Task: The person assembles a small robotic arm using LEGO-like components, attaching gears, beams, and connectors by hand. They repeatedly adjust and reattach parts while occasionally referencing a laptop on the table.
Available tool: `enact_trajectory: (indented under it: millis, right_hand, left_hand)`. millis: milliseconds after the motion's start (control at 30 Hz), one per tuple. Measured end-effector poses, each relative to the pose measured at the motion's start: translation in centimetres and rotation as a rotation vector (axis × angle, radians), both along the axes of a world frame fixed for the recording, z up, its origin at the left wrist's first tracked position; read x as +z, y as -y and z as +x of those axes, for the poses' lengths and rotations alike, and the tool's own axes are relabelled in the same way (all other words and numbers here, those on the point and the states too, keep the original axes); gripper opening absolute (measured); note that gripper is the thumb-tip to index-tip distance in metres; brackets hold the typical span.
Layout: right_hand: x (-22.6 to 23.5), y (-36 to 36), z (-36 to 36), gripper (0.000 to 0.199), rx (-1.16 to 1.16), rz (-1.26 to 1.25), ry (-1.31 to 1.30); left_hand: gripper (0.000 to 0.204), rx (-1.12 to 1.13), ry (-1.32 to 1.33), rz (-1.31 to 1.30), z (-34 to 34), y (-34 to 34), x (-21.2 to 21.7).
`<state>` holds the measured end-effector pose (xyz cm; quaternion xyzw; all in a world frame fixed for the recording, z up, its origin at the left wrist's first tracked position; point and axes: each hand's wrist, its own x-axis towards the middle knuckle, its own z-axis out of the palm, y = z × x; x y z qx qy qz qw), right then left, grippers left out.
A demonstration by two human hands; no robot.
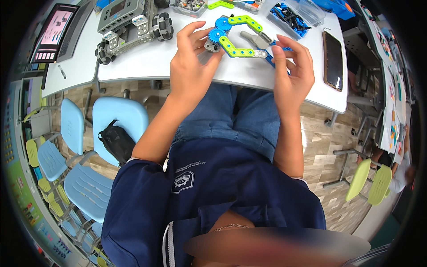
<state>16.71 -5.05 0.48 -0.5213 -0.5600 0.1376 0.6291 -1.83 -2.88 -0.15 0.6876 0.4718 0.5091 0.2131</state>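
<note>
A toy claw (pixel 240 52) built of lime-green angled beams and two meshed blue gears (pixel 217 35) is held just above the white table's near edge. My left hand (pixel 191 66) is closed around its grey base, beside the gears. My right hand (pixel 294 73) curls its fingers and thumb about the blue parts (pixel 269 58) at the claw's other end. Its fingertips partly hide these parts, so how firmly they are gripped is unclear. Between the two green arms shows a grey piece (pixel 255 40) reaching toward my right fingers.
A grey wheeled robot (pixel 133 31) stands at the left of the table (pixel 133 71), near a laptop (pixel 55 33). Parts bins, one with black and blue pieces (pixel 288 20), line the back. A phone (pixel 332 60) lies at right. Blue chairs (pixel 120 111), one bearing a black bag (pixel 118 141), are behind left.
</note>
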Motion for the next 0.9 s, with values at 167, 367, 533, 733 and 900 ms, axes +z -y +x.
enact_trajectory:
  millis: [167,367,533,733,900]
  right_hand:
    - [0.6,-2.0,0.2,0.016,-0.010,0.064,0.287]
    - [1.4,-3.9,1.1,0.016,0.051,0.033,0.332]
    - [2.3,-7.1,1.7,0.017,0.195,0.037,0.340]
    - [3.3,-7.8,2.1,0.030,0.171,0.082,0.670]
    - [4.3,-7.8,2.1,0.033,0.064,0.136,0.834]
  left_hand:
    - [0.067,-0.011,0.027,-0.058,-0.5,1.0,1.8]
    - [0.043,-0.058,-0.322,0.418,-2.1,-0.7,5.7]
    - [0.039,-0.261,-0.476,0.277,0.8,-7.6,5.7]
    - [0.039,-0.358,-0.612,0.008,2.6,-10.7,5.7]
    - [0.030,-0.412,-0.425,-0.048,3.1,-10.9,6.3]
